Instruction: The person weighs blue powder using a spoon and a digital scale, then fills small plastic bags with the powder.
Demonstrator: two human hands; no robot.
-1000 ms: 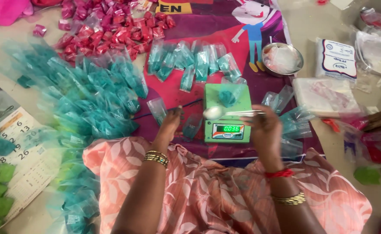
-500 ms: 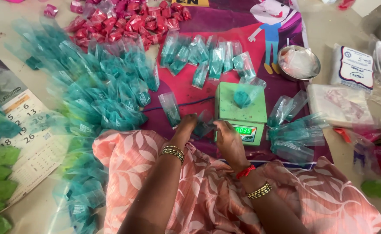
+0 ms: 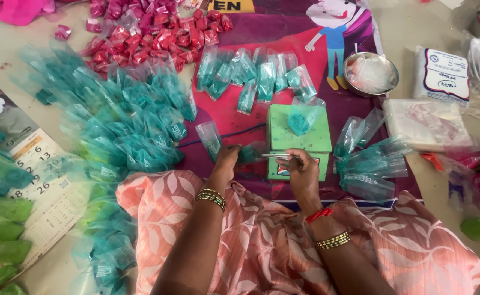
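Note:
My left hand pinches a small clear pouch of teal powder just left of a green weighing scale. My right hand grips a metal spoon whose tip points into that pouch. Another clear pouch with teal powder sits on the scale's platform. Both hands hover in front of the scale, above my lap covered in pink patterned cloth.
A big heap of teal pouches lies at left, red packets at the back. More teal pouches lie behind the scale, others to its right. A steel bowl, white packages and a calendar surround them.
My right hand has come down off the scale with the spoon and swung it left to the pouch in my left hand. The view shifted slightly.

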